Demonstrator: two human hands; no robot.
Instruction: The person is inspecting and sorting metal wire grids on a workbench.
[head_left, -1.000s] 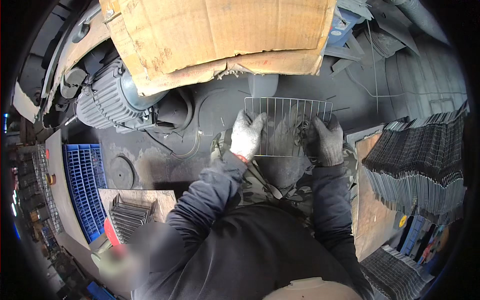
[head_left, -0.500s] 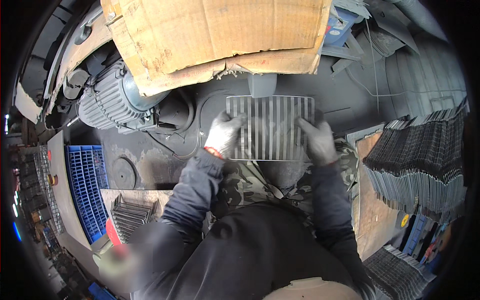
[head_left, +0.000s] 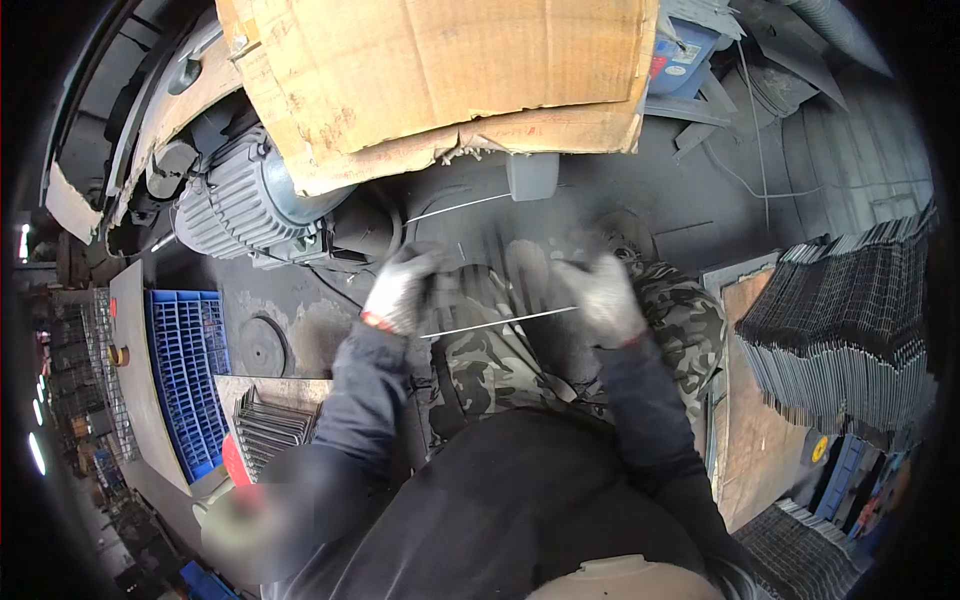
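A flat metal grate (head_left: 500, 322) is held out in front of me, over my camouflage-trousered knees. Motion smears its slats, but its two bright long edges show. My left hand (head_left: 400, 290), in a whitish glove with a red cuff, is closed at the grate's left side. At the opposite side, my gloved right hand (head_left: 603, 298) grips it too, its fingertips blurred. Just beyond the far edge, a grey block-like part (head_left: 533, 177) juts out below a cardboard sheet (head_left: 450, 70).
A ribbed grey motor (head_left: 235, 205) sits at the far left, with cables beside it. Nearer on that side are a blue plastic crate (head_left: 188, 370) and a rack of bent wire pieces (head_left: 270, 430). Tall stacked dark grates (head_left: 840, 330) stand on a wooden board (head_left: 765, 460) to the right.
The grate has tilted, its left side swinging nearer me, and its slats have blurred. My left hand has moved left and nearer; my right hand has shifted left and slightly nearer. The view has turned slightly.
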